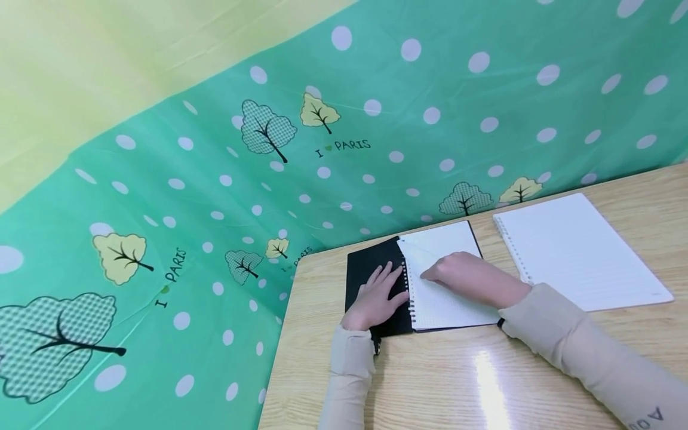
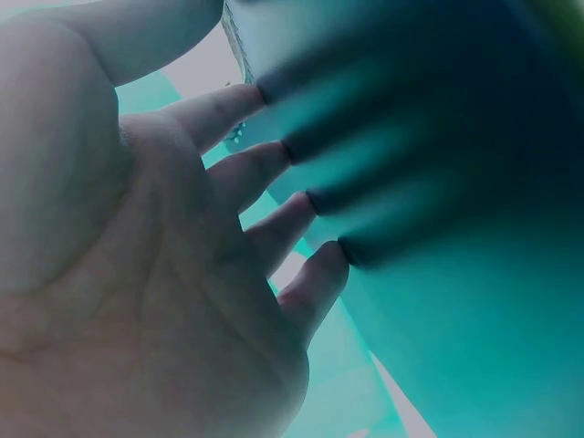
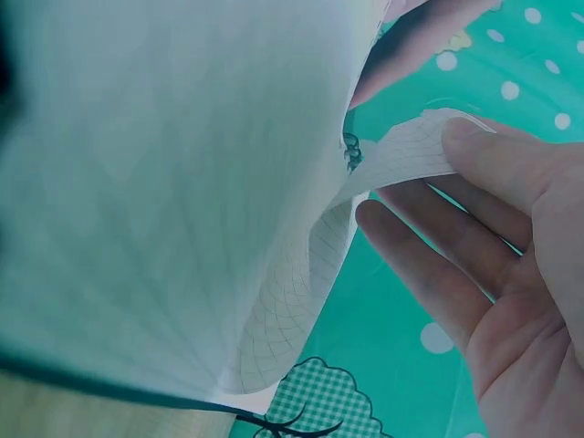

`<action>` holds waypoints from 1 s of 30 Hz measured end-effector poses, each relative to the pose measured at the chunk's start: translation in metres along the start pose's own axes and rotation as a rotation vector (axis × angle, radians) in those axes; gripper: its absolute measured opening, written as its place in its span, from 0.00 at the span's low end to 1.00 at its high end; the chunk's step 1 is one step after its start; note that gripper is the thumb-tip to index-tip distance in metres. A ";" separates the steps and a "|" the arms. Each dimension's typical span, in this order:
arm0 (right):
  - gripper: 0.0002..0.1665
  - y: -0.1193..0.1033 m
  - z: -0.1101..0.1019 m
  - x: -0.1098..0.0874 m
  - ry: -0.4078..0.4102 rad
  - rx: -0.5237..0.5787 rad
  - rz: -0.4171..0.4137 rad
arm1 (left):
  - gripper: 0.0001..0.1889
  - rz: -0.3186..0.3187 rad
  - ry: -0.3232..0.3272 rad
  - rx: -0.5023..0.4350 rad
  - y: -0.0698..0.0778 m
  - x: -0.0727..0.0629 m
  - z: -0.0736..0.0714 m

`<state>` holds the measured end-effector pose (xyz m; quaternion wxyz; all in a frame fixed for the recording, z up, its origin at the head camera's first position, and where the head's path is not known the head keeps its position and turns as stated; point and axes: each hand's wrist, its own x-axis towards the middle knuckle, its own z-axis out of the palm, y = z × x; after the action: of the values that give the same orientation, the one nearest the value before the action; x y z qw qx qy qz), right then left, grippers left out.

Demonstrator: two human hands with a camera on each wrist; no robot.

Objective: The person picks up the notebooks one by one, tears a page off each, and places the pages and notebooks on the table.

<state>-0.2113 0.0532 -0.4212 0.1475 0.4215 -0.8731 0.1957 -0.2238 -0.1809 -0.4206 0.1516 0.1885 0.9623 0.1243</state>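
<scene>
A spiral notebook lies spread on the wooden table, its black cover to the left and a white grid-ruled page to the right. My left hand rests on the black cover, fingers spread and thumb reaching toward the binding. Seen from the left wrist, the straight fingertips press on the dark surface. Over the page is my right hand. The right wrist view shows its thumb and fingers pinching a curled part of a squared sheet, which bends up near the binding rings.
To the right lies a larger lined loose-leaf pad with holes along its left edge. A green dotted curtain with printed trees hangs behind and left of the table. Light glares off the tabletop in front of the notebook.
</scene>
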 end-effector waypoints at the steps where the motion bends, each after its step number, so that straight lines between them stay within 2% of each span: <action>1: 0.12 -0.001 0.001 0.000 -0.001 -0.025 -0.010 | 0.31 0.001 0.000 -0.003 0.000 0.000 0.000; 5: 0.12 -0.005 0.003 0.001 -0.014 -0.088 -0.018 | 0.31 -0.003 -0.007 -0.003 0.000 -0.002 0.000; 10: 0.12 -0.008 0.003 0.002 -0.049 -0.088 -0.010 | 0.31 -0.016 0.003 0.008 0.001 -0.001 0.000; 18: 0.13 -0.009 -0.002 -0.002 -0.074 -0.003 0.029 | 0.32 -0.043 -0.001 0.018 0.004 0.003 0.001; 23: 0.12 -0.013 -0.007 -0.003 -0.084 0.046 0.004 | 0.31 -0.031 -0.004 0.023 0.001 0.003 0.002; 30: 0.12 -0.016 -0.011 -0.007 -0.063 0.058 -0.013 | 0.31 -0.026 -0.002 0.018 0.003 0.001 0.000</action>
<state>-0.1932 0.0540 -0.4110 0.1089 0.4370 -0.8686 0.2066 -0.2242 -0.1781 -0.4196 0.1526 0.1777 0.9656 0.1132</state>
